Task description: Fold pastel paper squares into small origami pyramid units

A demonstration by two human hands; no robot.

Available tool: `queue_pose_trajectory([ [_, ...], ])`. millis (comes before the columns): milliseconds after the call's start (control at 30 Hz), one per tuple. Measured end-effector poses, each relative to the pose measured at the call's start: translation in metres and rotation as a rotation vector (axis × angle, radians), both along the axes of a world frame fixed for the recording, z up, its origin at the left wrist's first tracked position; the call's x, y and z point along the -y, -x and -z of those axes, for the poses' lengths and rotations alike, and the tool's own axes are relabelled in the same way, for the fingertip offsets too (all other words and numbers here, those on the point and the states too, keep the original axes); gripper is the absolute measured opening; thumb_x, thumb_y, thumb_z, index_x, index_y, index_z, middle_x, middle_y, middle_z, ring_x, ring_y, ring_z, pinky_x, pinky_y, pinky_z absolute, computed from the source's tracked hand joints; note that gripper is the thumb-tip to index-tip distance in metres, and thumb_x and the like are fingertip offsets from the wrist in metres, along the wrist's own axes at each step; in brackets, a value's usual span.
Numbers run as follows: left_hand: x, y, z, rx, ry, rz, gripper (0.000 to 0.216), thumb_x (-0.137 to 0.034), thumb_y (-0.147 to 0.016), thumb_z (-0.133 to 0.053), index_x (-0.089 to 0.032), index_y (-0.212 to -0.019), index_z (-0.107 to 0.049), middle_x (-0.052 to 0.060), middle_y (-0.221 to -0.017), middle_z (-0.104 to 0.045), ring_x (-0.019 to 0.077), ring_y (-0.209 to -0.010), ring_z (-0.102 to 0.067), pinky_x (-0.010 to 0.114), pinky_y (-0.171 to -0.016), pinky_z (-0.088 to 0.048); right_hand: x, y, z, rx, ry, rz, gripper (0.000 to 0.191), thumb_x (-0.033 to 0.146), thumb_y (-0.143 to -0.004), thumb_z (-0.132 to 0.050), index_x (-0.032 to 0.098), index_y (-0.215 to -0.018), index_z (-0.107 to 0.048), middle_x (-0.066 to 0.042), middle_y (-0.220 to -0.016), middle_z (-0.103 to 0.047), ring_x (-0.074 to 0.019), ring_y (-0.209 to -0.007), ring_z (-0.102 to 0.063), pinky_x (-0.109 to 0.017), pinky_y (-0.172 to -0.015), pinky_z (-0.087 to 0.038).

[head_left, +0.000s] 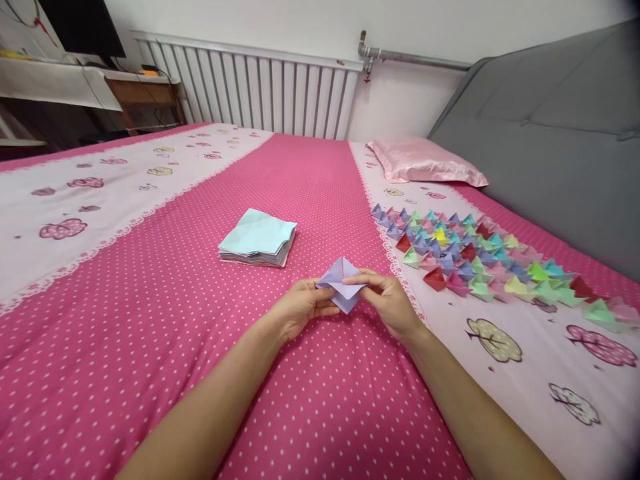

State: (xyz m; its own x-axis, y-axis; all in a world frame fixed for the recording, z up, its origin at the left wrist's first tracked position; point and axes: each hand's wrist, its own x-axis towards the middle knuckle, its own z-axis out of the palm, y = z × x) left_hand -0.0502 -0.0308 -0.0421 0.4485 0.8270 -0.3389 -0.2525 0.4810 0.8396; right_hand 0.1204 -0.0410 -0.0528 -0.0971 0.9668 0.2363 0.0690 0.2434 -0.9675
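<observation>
A partly folded sheet of purple origami paper (345,301) is held between my two hands just above the pink bedcover. My left hand (304,305) pinches its left corner, thumb on top and fingers beneath. On the opposite side, my right hand (391,300) grips the right corner, with the thumb and fingers close to the centre fold. The paper has a diamond outline with a slit in its upper half. Beyond my left hand lies a stack of square paper (257,237), its top sheet light blue. To the right stand several rows of small folded paper boats (467,252) in many colours.
The bedcover (200,320) is pink with white dots and pale printed bands. A pink pillow (425,160) lies near the grey headboard (550,133). Along the wall runs a white radiator (255,87). A desk with a monitor (83,30) stands at the far left.
</observation>
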Motion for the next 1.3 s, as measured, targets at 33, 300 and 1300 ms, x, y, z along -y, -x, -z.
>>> queue_pose_trajectory([
  [33, 0.000, 0.000, -0.002, 0.003, 0.006, 0.010, 0.015, -0.012, -0.076, -0.060, -0.009, -0.086, -0.071, 0.011, -0.088, -0.071, 0.0124, -0.069, -0.065, 0.020, -0.064, -0.052, -0.001, -0.002, 0.000, 0.012, -0.006, 0.008, 0.024, 0.016, -0.070, -0.054, 0.025, -0.078, -0.075, -0.002, -0.092, -0.066, -0.0181, -0.090, -0.059, -0.031, -0.081, -0.043],
  [300, 0.001, 0.001, -0.005, 0.071, 0.001, 0.055, 0.023, -0.002, -0.069, -0.050, -0.006, -0.082, -0.068, 0.011, -0.087, -0.070, 0.0161, -0.074, -0.065, 0.028, -0.073, -0.053, 0.001, -0.008, -0.004, 0.169, -0.120, 0.025, 0.022, 0.025, -0.076, -0.051, 0.018, -0.065, -0.068, -0.003, -0.073, -0.062, -0.0164, -0.070, -0.055, -0.029, -0.067, -0.041],
  [1300, 0.001, 0.000, 0.003, -0.178, -0.337, -0.130, 0.025, -0.034, -0.062, -0.073, -0.010, -0.070, -0.072, 0.004, -0.063, -0.066, 0.0110, -0.056, -0.053, 0.024, -0.060, -0.038, 0.006, 0.002, -0.011, -0.147, 0.113, 0.059, 0.045, 0.030, -0.066, -0.072, 0.020, -0.107, -0.055, 0.001, -0.072, -0.068, -0.0131, -0.065, -0.062, -0.027, -0.065, -0.048],
])
